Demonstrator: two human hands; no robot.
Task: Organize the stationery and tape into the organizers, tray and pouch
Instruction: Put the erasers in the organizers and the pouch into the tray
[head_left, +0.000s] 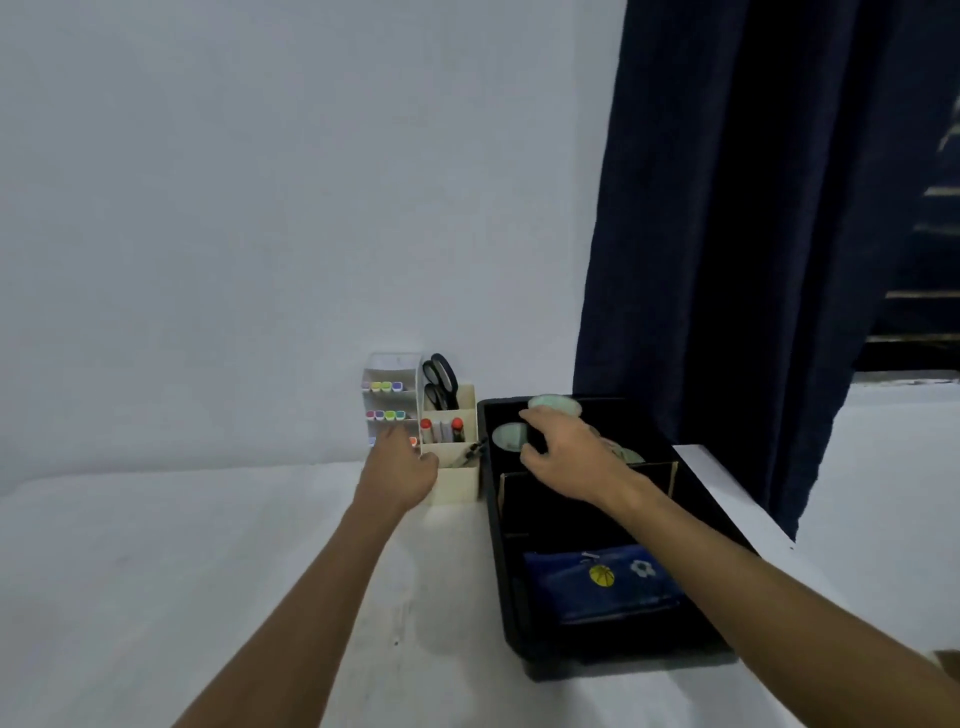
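Our right hand (563, 449) reaches over the far end of the black tray (501, 571), fingers curled down around something dark; what it pinches we cannot tell. Pale tape rolls (506, 435) lie just beyond and beside those fingers, inside the tray. Nearer us, under the forearm, the blue pouch (602, 584) lies in the tray's near compartment. Our left hand (400, 467) rests against the cream organizer (457, 483), fingers hidden from us. Beyond it scissors (440, 382) stand upright in the back slot, red-capped markers (441, 430) in the middle. Left of that, the white rack (387, 371) holds rows of coloured pens (383, 387).
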